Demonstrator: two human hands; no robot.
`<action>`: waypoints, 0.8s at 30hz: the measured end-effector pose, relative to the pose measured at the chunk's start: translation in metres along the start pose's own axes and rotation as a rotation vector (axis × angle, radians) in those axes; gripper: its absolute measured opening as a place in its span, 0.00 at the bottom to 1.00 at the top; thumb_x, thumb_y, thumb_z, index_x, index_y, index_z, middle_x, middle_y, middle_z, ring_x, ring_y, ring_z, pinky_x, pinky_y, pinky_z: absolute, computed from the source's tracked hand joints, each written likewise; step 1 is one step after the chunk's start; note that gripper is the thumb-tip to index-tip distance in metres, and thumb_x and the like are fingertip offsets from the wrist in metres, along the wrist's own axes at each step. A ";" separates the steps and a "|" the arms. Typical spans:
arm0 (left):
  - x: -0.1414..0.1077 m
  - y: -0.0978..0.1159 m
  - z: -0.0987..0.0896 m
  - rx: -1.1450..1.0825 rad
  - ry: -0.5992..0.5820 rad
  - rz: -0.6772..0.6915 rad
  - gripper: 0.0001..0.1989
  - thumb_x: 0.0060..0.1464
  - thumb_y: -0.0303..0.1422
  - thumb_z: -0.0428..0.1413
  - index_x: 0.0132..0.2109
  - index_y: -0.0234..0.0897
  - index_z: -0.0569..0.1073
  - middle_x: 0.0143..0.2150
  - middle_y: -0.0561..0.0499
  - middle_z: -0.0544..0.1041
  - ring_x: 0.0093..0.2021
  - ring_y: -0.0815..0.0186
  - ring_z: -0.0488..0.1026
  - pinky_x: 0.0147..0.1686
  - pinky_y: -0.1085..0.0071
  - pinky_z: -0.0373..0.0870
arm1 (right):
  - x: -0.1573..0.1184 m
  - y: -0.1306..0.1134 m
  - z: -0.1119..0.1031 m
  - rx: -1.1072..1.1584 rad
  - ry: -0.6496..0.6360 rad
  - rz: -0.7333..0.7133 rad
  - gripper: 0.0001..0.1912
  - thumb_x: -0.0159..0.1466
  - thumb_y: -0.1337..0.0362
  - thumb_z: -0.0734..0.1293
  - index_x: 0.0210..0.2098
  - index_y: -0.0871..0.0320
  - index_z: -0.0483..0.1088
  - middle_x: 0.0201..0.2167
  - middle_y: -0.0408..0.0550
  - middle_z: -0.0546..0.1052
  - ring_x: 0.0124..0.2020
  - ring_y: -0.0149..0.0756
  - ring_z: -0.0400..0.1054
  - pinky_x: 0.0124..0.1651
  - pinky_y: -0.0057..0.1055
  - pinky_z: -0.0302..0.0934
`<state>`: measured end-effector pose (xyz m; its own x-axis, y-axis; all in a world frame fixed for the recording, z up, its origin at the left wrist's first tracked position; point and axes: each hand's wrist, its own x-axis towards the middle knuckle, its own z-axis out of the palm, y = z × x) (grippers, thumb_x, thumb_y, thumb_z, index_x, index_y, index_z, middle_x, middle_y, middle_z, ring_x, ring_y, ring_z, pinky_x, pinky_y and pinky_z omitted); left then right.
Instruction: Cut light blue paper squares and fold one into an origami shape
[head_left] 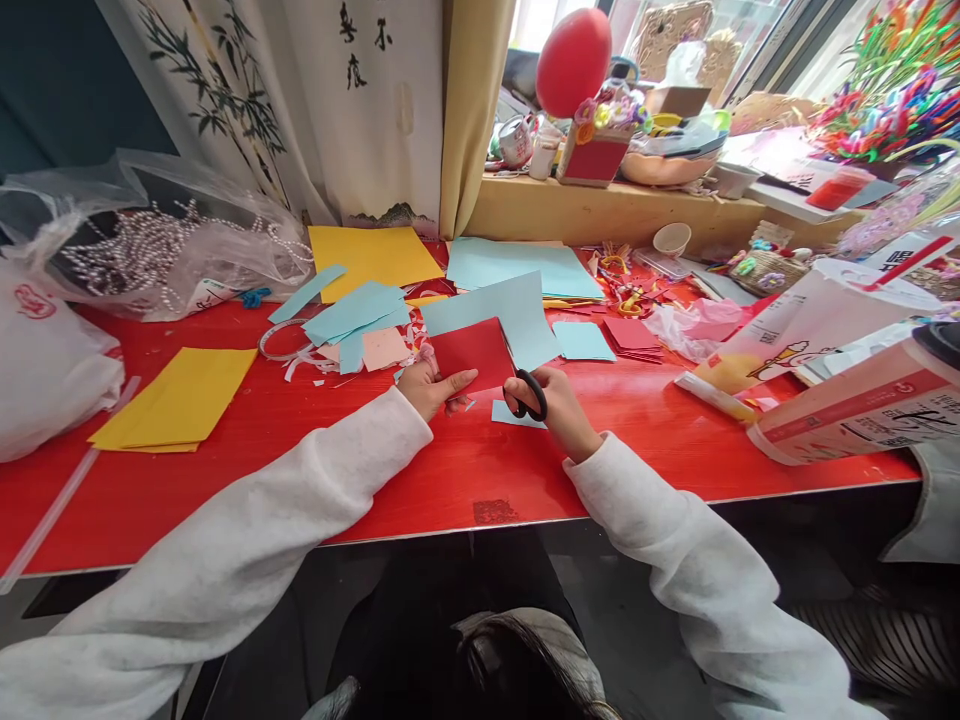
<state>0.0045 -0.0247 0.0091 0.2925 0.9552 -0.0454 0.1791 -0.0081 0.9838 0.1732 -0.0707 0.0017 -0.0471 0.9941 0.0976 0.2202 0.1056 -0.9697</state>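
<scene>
Between thumb and fingers, my left hand (431,388) pinches a red sheet of paper (474,352) together with a larger light blue sheet (517,312) behind it. My right hand (564,408) is closed around black-handled scissors (534,393), whose blades meet the red sheet's right edge and are mostly hidden. Below the sheets, a small light blue piece of paper (514,414) lies on the red table (420,480). To the right of the held sheets are a small stack of light blue paper squares (583,341) and a stack of red paper squares (634,336).
Yellow sheets (176,398) lie at left, near a clear plastic strip (67,490). Blue offcuts (356,312) and larger blue sheets (521,265) are farther back. Two drink cups, one with an orange drink (795,330) and one black-lidded (862,400), stand right. Plastic bags (52,360) crowd the left.
</scene>
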 end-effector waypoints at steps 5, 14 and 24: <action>-0.004 0.002 0.003 0.007 0.041 0.017 0.21 0.39 0.41 0.60 0.13 0.34 0.60 0.10 0.54 0.65 0.14 0.73 0.63 0.19 0.74 0.63 | 0.000 0.001 -0.001 0.000 -0.009 0.004 0.22 0.56 0.51 0.62 0.16 0.62 0.63 0.15 0.43 0.63 0.17 0.23 0.52 0.21 0.27 0.44; -0.001 0.002 0.001 0.029 0.001 -0.009 0.21 0.40 0.41 0.59 0.13 0.35 0.60 0.10 0.53 0.66 0.14 0.73 0.64 0.19 0.74 0.64 | 0.001 0.001 -0.001 -0.017 0.011 0.017 0.23 0.54 0.49 0.64 0.16 0.62 0.62 0.14 0.43 0.63 0.17 0.24 0.54 0.21 0.26 0.46; -0.001 0.002 0.002 0.007 -0.003 -0.023 0.21 0.39 0.40 0.60 0.12 0.34 0.61 0.10 0.53 0.66 0.13 0.74 0.63 0.18 0.74 0.63 | 0.002 -0.001 -0.002 -0.019 -0.003 0.009 0.24 0.54 0.48 0.63 0.15 0.62 0.63 0.13 0.43 0.62 0.16 0.24 0.53 0.20 0.26 0.45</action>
<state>0.0068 -0.0266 0.0109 0.2910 0.9543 -0.0685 0.1926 0.0117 0.9812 0.1753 -0.0692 0.0032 -0.0474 0.9950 0.0878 0.2387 0.0966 -0.9663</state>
